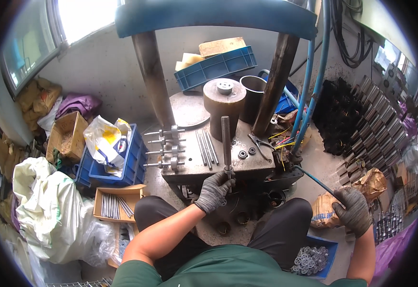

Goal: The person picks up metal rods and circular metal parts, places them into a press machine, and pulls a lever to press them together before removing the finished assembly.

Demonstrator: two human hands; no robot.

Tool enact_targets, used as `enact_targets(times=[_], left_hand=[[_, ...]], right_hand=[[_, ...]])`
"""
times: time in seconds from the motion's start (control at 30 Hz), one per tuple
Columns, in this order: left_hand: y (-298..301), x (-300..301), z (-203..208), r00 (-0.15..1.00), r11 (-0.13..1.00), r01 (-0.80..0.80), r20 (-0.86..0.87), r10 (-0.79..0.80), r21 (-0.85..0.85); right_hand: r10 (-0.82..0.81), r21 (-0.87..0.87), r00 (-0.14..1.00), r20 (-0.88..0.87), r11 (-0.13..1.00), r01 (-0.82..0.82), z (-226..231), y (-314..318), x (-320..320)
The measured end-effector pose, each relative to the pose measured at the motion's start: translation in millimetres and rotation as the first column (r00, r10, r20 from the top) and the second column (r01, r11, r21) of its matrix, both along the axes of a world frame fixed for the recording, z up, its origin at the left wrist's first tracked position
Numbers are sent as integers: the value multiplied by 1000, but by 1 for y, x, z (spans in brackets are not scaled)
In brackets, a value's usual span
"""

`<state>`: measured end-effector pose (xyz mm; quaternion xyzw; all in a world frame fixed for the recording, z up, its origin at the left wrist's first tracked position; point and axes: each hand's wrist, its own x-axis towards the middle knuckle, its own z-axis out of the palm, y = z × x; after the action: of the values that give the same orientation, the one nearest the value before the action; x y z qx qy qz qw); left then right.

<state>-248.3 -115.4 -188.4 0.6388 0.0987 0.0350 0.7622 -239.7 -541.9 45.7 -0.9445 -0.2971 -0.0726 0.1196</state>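
Observation:
My left hand (214, 192), in a grey knit glove, is closed around the lower end of an upright metal rod (226, 141) at the front edge of the press table (247, 168). A ring-like fitting shows at the rod's base, partly hidden by the fingers. My right hand (353, 211), also gloved, is wrapped round the end of a blue lever (316, 181) at the table's right side. Behind the rod stands a thick metal cylinder (224, 103) with a small disc on top. Two small bearings (243, 154) and pliers (261, 142) lie right of the rod.
Several thin rods (206, 148) and shafts carrying metal discs (171, 149) lie on the table's left. A blue crossbeam (213, 19) spans two columns above. Around stand a cardboard box of rods (139, 192), a blue bin of rings (332, 251) and stacked metal tubes (376, 131).

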Motion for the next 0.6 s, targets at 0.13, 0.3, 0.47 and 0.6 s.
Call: enact_targets(times=[0.13,0.3,0.47,0.6], left_hand=[[24,30,53,932,958,-180,351,93,225],[59,104,130,730,993,-94,672,121,-77],[91,176,189,700,944,-323,652,290,-72],[105,225,207,698,888,-455,591,405,-71]], right_hand=[[4,120,878,479,990,-70,-18,7,9],[-1,262,738,674,935,-238,11,24,83],[-114,447,837,535,879,-165,45,45,149],[-117,484,874,472,863,-145,49,55,171]])
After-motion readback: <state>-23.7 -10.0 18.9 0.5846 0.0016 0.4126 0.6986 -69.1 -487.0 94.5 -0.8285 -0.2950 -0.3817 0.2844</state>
